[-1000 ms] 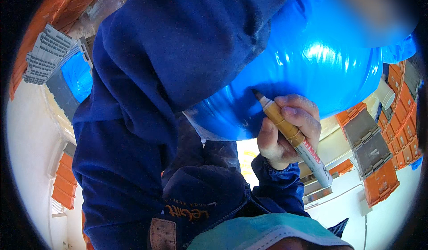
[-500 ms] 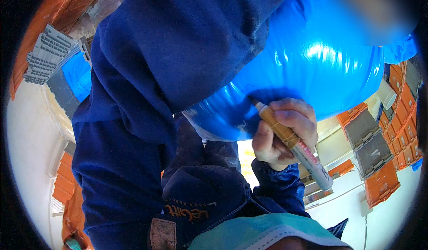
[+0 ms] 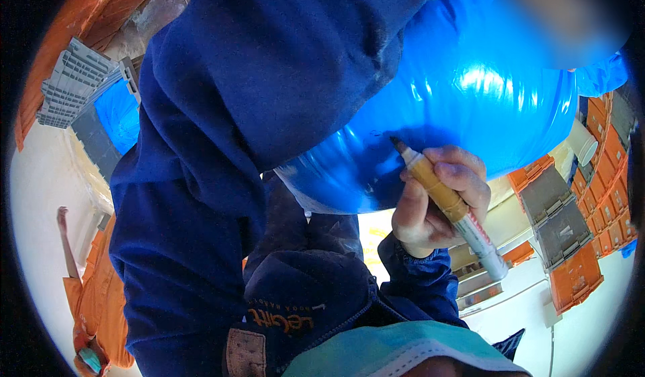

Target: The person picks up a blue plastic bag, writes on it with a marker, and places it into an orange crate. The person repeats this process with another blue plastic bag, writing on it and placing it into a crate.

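A large, shiny blue plastic bag point(image 3: 497, 121), bulging and full, fills the upper right. My right hand point(image 3: 447, 199) is closed around a marker pen point(image 3: 440, 189) with a yellow-brown barrel and white end. Its dark tip points at the bag's side, close to a small dark mark point(image 3: 376, 134); whether the tip touches the plastic I cannot make out. My left arm, in a dark blue sleeve point(image 3: 269, 74), reaches across the top toward the bag's far side. Beyond its cuff a blurred patch covers the area, so the left hand's fingers are hidden.
Orange crates point(image 3: 574, 279) and grey crates point(image 3: 561, 232) stand at the right, near a white cylinder point(image 3: 583, 142). Grey crates point(image 3: 77, 74) and blue plastic point(image 3: 119, 115) are at the left. A person in orange point(image 3: 104, 316) is at the lower left with an arm raised.
My right hand and the marker have shifted slightly right, the tip moving off its earlier spot on the bag. At the lower left, the person in orange has come further into view, arm raised.
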Tool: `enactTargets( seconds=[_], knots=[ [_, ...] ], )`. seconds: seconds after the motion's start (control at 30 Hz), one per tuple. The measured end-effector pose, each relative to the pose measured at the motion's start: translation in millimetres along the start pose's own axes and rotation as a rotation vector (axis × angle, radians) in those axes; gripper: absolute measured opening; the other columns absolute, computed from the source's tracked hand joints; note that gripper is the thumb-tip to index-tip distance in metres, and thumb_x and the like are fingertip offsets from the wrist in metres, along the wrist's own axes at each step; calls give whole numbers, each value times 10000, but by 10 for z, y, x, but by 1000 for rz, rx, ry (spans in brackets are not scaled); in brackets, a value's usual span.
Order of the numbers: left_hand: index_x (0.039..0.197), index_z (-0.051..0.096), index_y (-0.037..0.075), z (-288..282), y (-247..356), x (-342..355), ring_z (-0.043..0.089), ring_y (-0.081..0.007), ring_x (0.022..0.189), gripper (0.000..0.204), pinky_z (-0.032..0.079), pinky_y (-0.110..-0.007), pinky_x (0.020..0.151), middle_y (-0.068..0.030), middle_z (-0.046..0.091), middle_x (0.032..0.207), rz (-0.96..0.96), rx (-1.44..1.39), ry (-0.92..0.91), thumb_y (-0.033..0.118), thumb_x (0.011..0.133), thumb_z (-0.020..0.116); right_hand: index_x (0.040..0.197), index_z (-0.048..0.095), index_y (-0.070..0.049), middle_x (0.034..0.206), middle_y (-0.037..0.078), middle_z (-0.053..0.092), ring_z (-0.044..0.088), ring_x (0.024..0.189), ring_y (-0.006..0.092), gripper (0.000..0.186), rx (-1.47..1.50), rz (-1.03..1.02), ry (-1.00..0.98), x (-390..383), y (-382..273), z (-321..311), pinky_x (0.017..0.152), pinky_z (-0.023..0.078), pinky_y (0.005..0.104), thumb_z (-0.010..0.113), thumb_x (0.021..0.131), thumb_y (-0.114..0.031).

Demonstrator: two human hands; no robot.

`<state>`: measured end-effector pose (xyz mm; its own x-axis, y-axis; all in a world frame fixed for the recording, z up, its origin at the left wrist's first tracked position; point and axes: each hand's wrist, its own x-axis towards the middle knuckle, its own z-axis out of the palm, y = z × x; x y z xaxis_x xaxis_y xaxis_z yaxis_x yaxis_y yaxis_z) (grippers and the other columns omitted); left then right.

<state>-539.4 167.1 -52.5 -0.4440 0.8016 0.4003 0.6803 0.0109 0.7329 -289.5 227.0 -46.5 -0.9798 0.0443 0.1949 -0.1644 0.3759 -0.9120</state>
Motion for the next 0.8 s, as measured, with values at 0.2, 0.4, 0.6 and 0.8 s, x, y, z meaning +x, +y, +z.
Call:
enactTargets(
  seconds=[0.2, 0.4, 0.6, 0.8],
  knots=[
    [624, 533, 53, 21, 68, 3, 524, -239, 537, 331, 418, -375, 549, -112, 566, 593, -63, 66, 17, 279, 647, 774, 907, 505, -62, 882, 137, 582, 576, 746, 179, 246, -93, -34, -173, 57, -41, -84, 656, 479, 257, 675, 732, -94],
    [637, 541, 52, -44, -53, -2, 529, -237, 544, 321, 423, -372, 556, -108, 570, 599, 26, -42, -34, 274, 654, 772, 896, 499, -71, 869, 129, 578, 572, 736, 174, 249, -103, -5, -101, 38, -65, -46, 643, 468, 248, 677, 723, -94],
    [639, 543, 47, -41, -45, -23, 546, -241, 564, 322, 432, -373, 568, -112, 581, 615, 32, -66, -16, 272, 655, 772, 902, 492, -65, 866, 131, 573, 544, 736, 171, 242, -64, -26, -45, 34, -24, -157, 635, 456, 264, 660, 752, -153],
    [653, 557, 42, -58, -10, -18, 579, -267, 603, 316, 445, -381, 587, -127, 605, 649, -7, -10, -36, 274, 657, 773, 890, 523, -48, 823, 142, 592, 590, 675, 180, 280, -57, -135, -112, 198, 29, -170, 573, 489, 254, 711, 723, -169]
  ],
)
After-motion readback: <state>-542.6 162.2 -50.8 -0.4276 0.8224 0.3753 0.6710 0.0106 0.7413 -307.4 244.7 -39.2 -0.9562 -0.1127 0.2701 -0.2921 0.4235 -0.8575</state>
